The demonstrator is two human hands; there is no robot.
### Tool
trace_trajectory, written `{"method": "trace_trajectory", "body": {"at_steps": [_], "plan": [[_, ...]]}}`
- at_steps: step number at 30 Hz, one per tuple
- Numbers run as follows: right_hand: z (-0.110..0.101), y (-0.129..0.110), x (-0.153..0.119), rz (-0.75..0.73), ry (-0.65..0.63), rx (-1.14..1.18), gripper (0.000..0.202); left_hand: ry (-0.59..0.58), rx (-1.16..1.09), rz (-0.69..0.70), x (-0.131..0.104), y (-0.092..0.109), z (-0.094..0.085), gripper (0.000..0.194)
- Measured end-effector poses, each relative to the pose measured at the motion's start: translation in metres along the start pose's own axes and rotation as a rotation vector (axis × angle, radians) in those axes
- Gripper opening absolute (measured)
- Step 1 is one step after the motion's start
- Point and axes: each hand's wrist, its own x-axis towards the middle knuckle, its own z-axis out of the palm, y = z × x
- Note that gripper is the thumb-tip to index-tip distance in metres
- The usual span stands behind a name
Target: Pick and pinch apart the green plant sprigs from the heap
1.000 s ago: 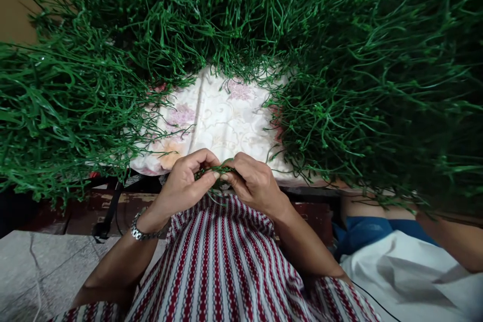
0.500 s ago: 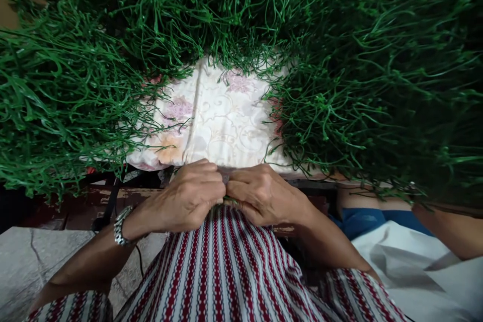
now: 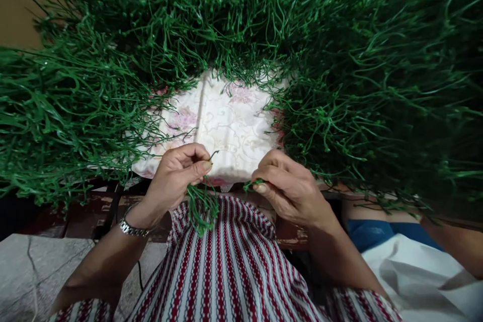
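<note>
Between the thumb and fingers of my left hand is a small bunch of green stems, its tips hanging down over the striped clothing. One dark stem end pokes up above that thumb. My right hand pinches a short green piece between thumb and forefinger. The two hands are apart, at the near edge of a pale floral cloth. Long thin green stems are heaped around the cloth on its left, far and right sides.
At the right, another person's arm and blue-clad leg show beside a white cloth. A worn reddish-brown wooden edge runs below the heap. Thin cords lie over the grey floor at lower left.
My hands, together before, have parted, left hand moving left and right hand moving right. The bunch in my left hand and the piece in my right now show. The view has shifted slightly.
</note>
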Motion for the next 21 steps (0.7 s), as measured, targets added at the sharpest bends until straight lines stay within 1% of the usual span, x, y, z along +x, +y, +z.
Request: {"method": "trace_trajectory", "body": {"at_steps": [2, 4, 7, 11, 13, 16, 17, 19, 21], "plan": [[0.005, 0.002, 0.003, 0.017, 0.058, -0.004, 0.015, 0.053, -0.121, -0.047, 0.007, -0.003, 0.005, 0.015], [0.014, 0.004, 0.007, 0.031, 0.042, 0.033, 0.015, 0.068, -0.175, -0.037, 0.012, -0.003, 0.008, 0.015], [0.031, 0.003, 0.013, 0.124, 0.0, 0.131, 0.013, 0.139, -0.19, 0.043, 0.014, -0.004, 0.016, 0.014], [0.054, 0.0, 0.019, 0.263, 0.03, 0.234, 0.018, 0.264, -0.151, 0.153, 0.016, -0.014, 0.028, 0.013], [0.062, 0.0, 0.019, 0.327, 0.069, 0.26, 0.016, 0.29, -0.127, 0.21, 0.017, -0.019, 0.032, 0.012], [0.068, 0.002, 0.017, 0.391, 0.133, 0.385, 0.024, 0.29, -0.104, 0.285, 0.018, -0.024, 0.038, 0.012], [0.069, 0.003, 0.016, 0.406, 0.149, 0.452, 0.025, 0.277, -0.121, 0.274, 0.017, -0.025, 0.039, 0.012], [0.07, 0.003, 0.014, 0.426, 0.194, 0.566, 0.022, 0.25, -0.202, 0.192, 0.015, -0.025, 0.042, 0.013], [0.072, 0.002, 0.012, 0.409, 0.243, 0.576, 0.019, 0.232, -0.296, 0.097, 0.014, -0.024, 0.043, 0.013]]}}
